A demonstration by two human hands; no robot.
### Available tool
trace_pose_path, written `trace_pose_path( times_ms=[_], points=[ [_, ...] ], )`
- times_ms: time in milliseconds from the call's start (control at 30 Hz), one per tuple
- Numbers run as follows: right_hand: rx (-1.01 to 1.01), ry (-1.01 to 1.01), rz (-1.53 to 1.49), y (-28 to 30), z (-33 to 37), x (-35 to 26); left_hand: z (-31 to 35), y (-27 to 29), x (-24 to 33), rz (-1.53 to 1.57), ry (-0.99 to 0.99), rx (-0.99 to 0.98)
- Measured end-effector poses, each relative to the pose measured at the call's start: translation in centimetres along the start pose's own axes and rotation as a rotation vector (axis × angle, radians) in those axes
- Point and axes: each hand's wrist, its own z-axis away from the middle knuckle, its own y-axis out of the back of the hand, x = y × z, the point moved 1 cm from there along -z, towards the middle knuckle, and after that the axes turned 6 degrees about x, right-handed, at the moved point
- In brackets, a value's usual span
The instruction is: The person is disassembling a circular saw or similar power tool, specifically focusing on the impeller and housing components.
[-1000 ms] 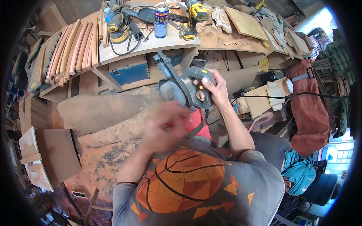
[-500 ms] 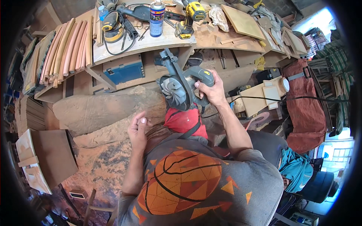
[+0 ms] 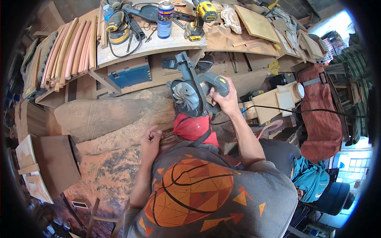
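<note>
My right hand (image 3: 227, 99) is wrapped around the rear handle of a dark grey handheld blower (image 3: 203, 89), raised in front of me. Its side is uncovered, and a grey bladed fan wheel (image 3: 185, 96) shows on the left. The blower's narrow outlet points up and away. Down to the left, my left hand (image 3: 151, 139) is apart from the blower with its fingers curled in; whether anything small sits inside them is hidden. Red cloth (image 3: 193, 127) crossed by a dark strap lies at my lap, below the blower.
Ahead stands a workbench (image 3: 152, 48) with a sander (image 3: 118, 29), a spray can (image 3: 165, 19) and a yellow drill (image 3: 200, 20). Wooden rods (image 3: 73, 49) lie at left. Large timber slabs (image 3: 99, 117) lie below. A black cable (image 3: 301, 106) runs at right.
The blower has shifted slightly right in my right hand. My left hand has moved a little down and right, and its fingers have curled in further.
</note>
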Motion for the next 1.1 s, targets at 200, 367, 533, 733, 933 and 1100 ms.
trace_pose_path(
  times_ms=[200,367,533,733,933,1100],
  points=[
    [-0.023,-0.044,-0.071,1.2,0.1,0.6,-0.4,-0.1,-0.6,-0.031,0.005,0.01],
    [-0.005,-0.111,-0.192,2.7,-0.8,2.0,-0.7,-0.3,-1.8,-0.029,-0.02,0.026],
    [0.026,-0.198,-0.229,3.8,-1.2,2.3,-0.8,-0.8,-2.5,-0.001,-0.011,0.019],
    [-0.038,-0.156,-0.175,4.1,-1.1,1.8,-0.8,-1.1,-2.3,-0.021,-0.039,0.003],
    [-0.019,-0.112,-0.126,3.7,-1.0,1.4,-1.0,-1.1,-2.7,-0.023,-0.048,0.003],
    [-0.061,-0.092,-0.154,3.9,-0.8,1.6,-1.1,-1.6,-1.1,-0.01,-0.059,0.015]
  ],
)
